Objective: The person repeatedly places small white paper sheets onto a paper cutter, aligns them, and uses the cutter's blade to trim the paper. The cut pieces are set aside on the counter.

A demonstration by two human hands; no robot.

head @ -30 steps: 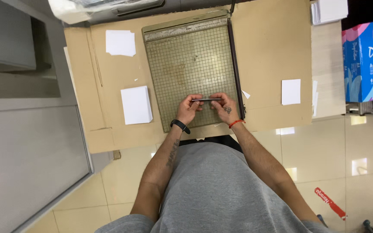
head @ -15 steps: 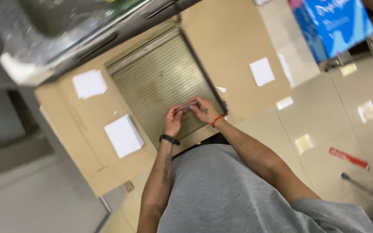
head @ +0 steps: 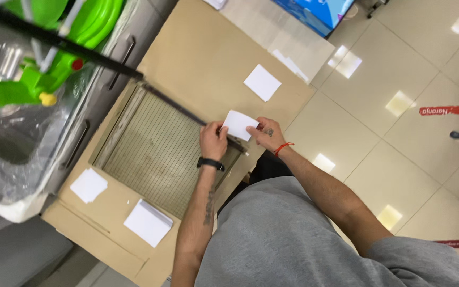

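— Hands first, what have they got?

— Left hand [head: 213,140] and right hand [head: 265,135] both pinch one small white paper card [head: 239,125], fingers closed narrow on its opposite short edges. I hold it just above the near corner of the paper cutter [head: 155,154].

— How does it handle?

— Light, thin, flexible I'd judge; creases easily, so edge pinches with thumb on top suit it. Matte, not slippery.

— Around it?

— Cutter bed is flat, olive, gridded, rectangular, with a dark arm [head: 179,110] along its far side. It sits on a tan cardboard sheet [head: 203,58], smooth and stiff-looking. White paper stack [head: 147,222] near my left elbow, loose sheet [head: 88,185] beside that, another white square [head: 262,82] beyond my right hand. Glossy beige floor tiles [head: 399,64] to the right; green plastic toy [head: 54,48] under clear wrap, far left.
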